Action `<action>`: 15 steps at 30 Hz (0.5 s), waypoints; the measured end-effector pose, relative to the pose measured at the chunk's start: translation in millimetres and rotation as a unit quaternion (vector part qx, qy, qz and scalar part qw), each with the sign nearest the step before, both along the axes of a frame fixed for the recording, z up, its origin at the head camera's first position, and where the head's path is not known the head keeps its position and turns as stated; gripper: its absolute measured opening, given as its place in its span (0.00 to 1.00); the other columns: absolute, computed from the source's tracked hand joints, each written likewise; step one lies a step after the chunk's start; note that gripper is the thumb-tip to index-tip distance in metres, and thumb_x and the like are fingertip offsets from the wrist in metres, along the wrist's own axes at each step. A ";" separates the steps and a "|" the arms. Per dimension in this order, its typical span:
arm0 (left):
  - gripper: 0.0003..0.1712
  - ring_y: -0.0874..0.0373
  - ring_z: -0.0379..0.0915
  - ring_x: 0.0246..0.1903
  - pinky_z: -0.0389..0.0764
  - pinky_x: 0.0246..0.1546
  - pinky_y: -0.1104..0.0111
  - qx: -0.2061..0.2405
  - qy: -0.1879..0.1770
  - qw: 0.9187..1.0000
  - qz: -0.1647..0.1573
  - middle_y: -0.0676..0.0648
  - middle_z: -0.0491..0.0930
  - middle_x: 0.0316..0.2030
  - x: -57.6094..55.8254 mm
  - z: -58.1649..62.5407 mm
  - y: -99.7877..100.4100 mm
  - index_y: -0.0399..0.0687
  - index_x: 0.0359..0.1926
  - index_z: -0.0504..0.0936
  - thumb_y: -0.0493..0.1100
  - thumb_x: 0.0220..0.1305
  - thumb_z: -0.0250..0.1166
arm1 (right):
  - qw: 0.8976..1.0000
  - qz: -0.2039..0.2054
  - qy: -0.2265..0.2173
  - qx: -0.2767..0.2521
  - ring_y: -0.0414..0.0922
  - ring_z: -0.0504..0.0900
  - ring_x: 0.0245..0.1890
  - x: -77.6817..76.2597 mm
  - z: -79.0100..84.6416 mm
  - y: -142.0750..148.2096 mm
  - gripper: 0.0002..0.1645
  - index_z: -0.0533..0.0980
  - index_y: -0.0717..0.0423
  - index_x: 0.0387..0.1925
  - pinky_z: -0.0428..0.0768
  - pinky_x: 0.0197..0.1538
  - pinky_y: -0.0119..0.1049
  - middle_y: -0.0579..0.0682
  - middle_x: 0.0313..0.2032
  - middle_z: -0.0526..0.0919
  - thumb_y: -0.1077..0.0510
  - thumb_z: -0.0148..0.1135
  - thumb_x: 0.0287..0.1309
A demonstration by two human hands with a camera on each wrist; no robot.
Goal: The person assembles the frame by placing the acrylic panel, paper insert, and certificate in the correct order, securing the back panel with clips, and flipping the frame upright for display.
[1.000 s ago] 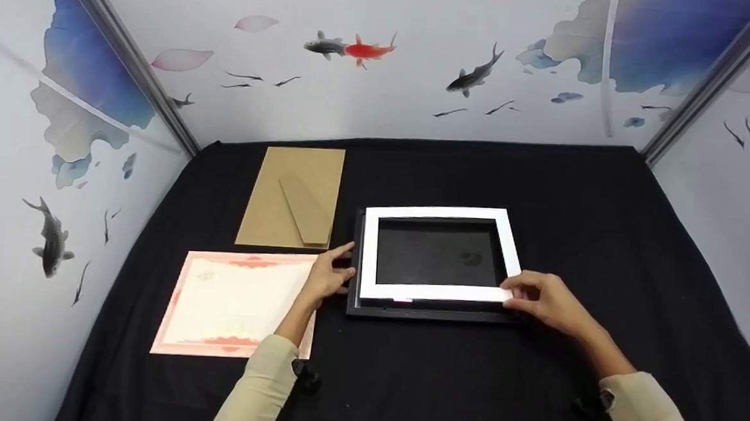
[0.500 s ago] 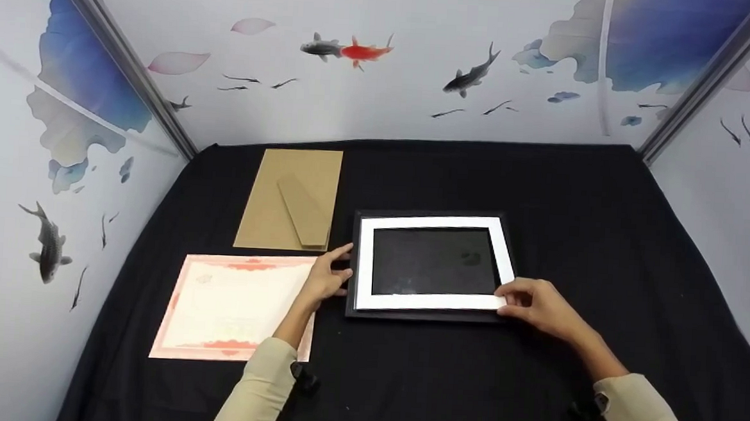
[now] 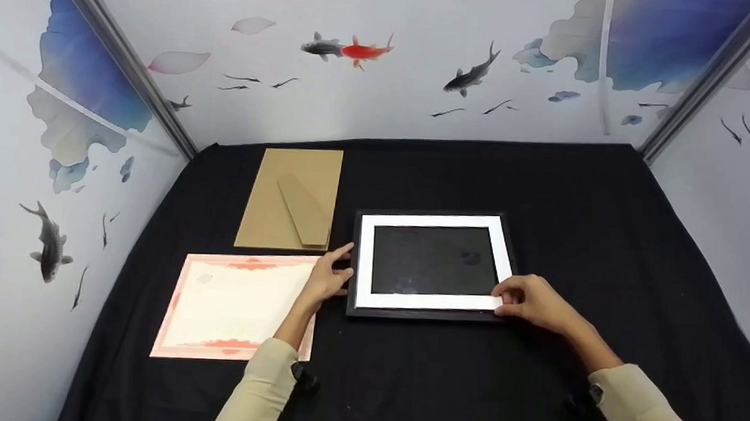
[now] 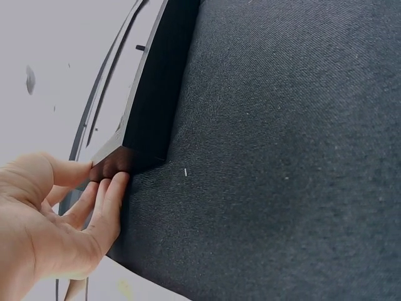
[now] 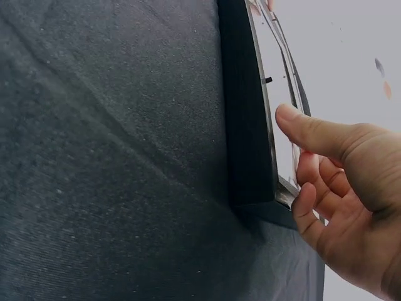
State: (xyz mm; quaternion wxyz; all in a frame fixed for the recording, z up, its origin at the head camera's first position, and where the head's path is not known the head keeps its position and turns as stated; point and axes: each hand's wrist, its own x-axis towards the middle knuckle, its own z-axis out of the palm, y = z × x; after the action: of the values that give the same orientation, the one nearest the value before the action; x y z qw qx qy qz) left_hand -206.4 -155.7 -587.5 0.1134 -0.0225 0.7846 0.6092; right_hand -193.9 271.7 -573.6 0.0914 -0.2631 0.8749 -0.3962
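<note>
A black picture frame [image 3: 430, 315] lies on the dark cloth, with a white mat [image 3: 438, 221] set inside its rim and a dark, glossy pane [image 3: 433, 262] showing through the opening. My left hand [image 3: 325, 278] steadies the frame's left side. In the left wrist view, its fingertips press on the outer wall and the thumb touches the upper edge. At the near right corner my right hand [image 3: 534, 299] has its thumb and bent fingers on the mat's corner. Beneath the left wrist lies a cream certificate [image 3: 235, 306] with a pink-red border, partly hidden by that hand and forearm.
Behind the certificate lies a brown backing board [image 3: 266, 198] with a folded easel leg [image 3: 304, 213] on it. Black cloth [image 3: 574, 202] covers the table. White panels [image 3: 387, 102] painted with fish enclose the left, back and right sides.
My right hand has lowered the white mat toward me and down into the frame, where it now lies within the rim. The left hand has stayed at the frame's left side.
</note>
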 end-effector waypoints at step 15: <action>0.37 0.44 0.78 0.48 0.85 0.36 0.56 -0.010 0.010 1.000 -0.003 0.33 0.68 0.64 -1.7 -2.6 1.1 0.40 0.75 0.64 0.29 0.67 0.63 | 0.993 -0.054 -0.005 -0.109 0.41 0.79 0.25 -18.2 -6.8 21.4 0.11 0.84 0.67 0.40 0.76 0.29 0.26 0.54 0.27 0.83 0.69 0.75 0.53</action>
State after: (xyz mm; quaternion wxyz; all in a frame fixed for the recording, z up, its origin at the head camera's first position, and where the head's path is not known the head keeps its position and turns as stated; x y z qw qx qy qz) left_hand -208.1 -154.6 -590.1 0.1074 -0.0154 0.7916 0.6013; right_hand -212.1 293.1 -580.4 0.0456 -0.2221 0.8390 -0.4946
